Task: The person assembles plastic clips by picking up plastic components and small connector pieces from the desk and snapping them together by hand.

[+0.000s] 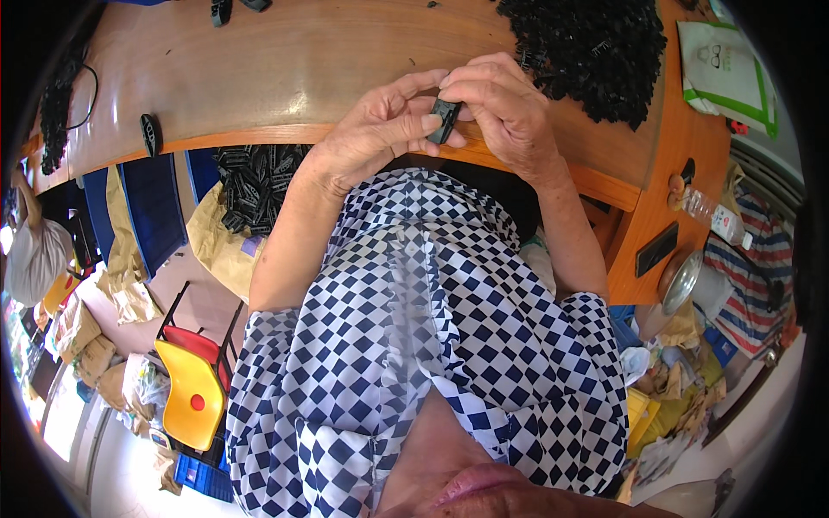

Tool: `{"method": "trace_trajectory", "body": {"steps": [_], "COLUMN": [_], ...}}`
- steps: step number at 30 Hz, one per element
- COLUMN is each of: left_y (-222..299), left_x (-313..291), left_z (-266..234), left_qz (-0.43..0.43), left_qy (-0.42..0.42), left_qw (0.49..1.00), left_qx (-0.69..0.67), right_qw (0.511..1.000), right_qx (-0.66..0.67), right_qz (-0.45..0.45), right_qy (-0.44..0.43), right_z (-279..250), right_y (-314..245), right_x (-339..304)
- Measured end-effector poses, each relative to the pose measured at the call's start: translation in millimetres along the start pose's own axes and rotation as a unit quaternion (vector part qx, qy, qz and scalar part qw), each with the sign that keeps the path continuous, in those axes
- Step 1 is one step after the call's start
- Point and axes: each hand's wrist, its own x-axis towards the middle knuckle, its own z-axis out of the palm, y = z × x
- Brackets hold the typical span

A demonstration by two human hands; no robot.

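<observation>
Wooden tabletop (pixel 216 78) opens leftward; by its edge (pixel 276 135), both hands (pixel 377 125) (pixel 508 112) hold black part (pixel 444 119).

On my feed I see a small, near-black plastic piece (pixel 444 121), a heap of little black plastic parts (pixel 596 60) and a brown wooden table (pixel 259 60). The fabric shirt (pixel 509 311) reaches me in navy-and-white diamond checks, the curved plastic seat (pixel 179 421) in yellow with a red spot (pixel 197 401).
</observation>
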Motion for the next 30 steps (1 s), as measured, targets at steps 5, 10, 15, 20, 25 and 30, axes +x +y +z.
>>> {"method": "trace_trajectory", "body": {"steps": [5, 10, 15, 20, 25, 30], "left_y": [-5, -4, -4, 8, 17, 35], "left_x": [3, 5, 12, 14, 25, 42], "left_z": [-1, 4, 16, 26, 25, 18], "left_qz": [0.001, 0.041, 0.133, 0.152, 0.166, 0.174], "left_qy": [0.012, 0.048, 0.097, 0.095, 0.082, 0.084], "left_qw": [0.999, 0.994, 0.974, 0.964, 0.959, 0.929], "left_qx": [0.047, 0.093, 0.155, 0.194, 0.213, 0.315], "right_qw": [1.000, 0.952, 0.778, 0.786, 0.805, 0.805], "right_qx": [-0.005, 0.134, 0.471, 0.465, 0.431, 0.451], "right_qz": [0.011, 0.272, 0.413, 0.402, 0.397, 0.374], "right_qy": [-0.005, 0.051, 0.036, 0.067, 0.092, 0.095], "right_z": [1, 9, 19, 17, 12, 5], "right_y": [2, -10, -20, -25, -25, -11], "right_x": [-1, -8, 7, 19, 32, 47]}}
